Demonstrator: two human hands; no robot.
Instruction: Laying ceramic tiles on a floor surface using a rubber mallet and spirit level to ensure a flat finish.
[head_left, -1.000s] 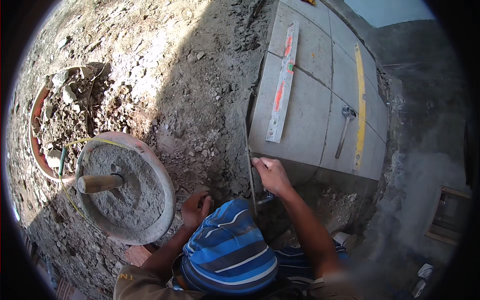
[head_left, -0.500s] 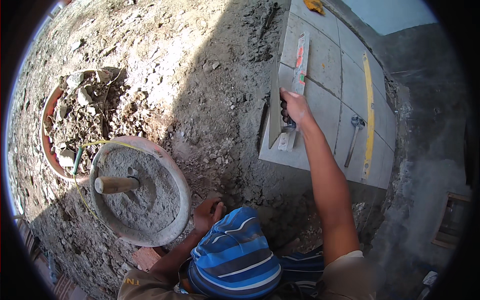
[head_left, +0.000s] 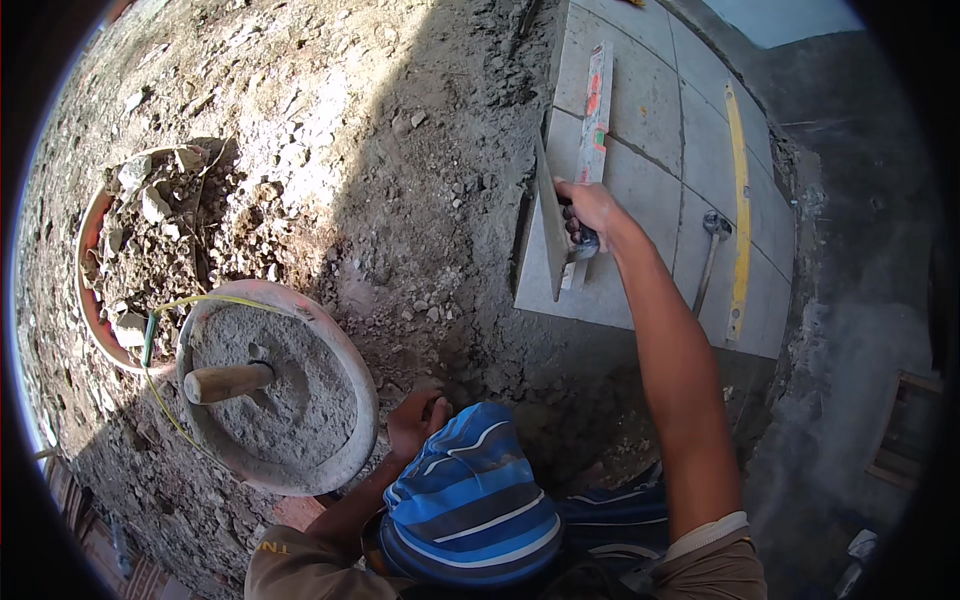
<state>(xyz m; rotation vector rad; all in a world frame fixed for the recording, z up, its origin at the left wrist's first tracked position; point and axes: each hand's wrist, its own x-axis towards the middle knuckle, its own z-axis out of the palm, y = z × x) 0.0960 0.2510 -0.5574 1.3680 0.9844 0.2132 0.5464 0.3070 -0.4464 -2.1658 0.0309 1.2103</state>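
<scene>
My right hand (head_left: 590, 218) grips a steel trowel (head_left: 550, 225) by its handle, blade on edge at the left border of the pale floor tiles (head_left: 640, 230). A dusty spirit level (head_left: 597, 90) lies on the tiles beside it, partly hidden by the hand. My left hand (head_left: 415, 424) is low by the wet mortar (head_left: 500, 370), fingers curled, their contents unclear, beside blue striped fabric (head_left: 465, 490). Farther right on the tiles lie a hammer-like mallet (head_left: 712, 250) and a long yellow level (head_left: 738, 200).
A round bucket of grey mix (head_left: 359, 390) with a wooden-handled tool (head_left: 215, 382) stands at left, beside a rubble-filled basin (head_left: 92, 222) and a yellow line (head_left: 168, 420). Rough soil (head_left: 380, 200) spreads leftward; a concrete floor (head_left: 850, 270) and small wooden frame (head_left: 900, 470) are at right.
My right hand has moved forward from the tiles' near edge onto their left side with the trowel, then stayed roughly there. My left hand remains low; the view has shifted slightly.
</scene>
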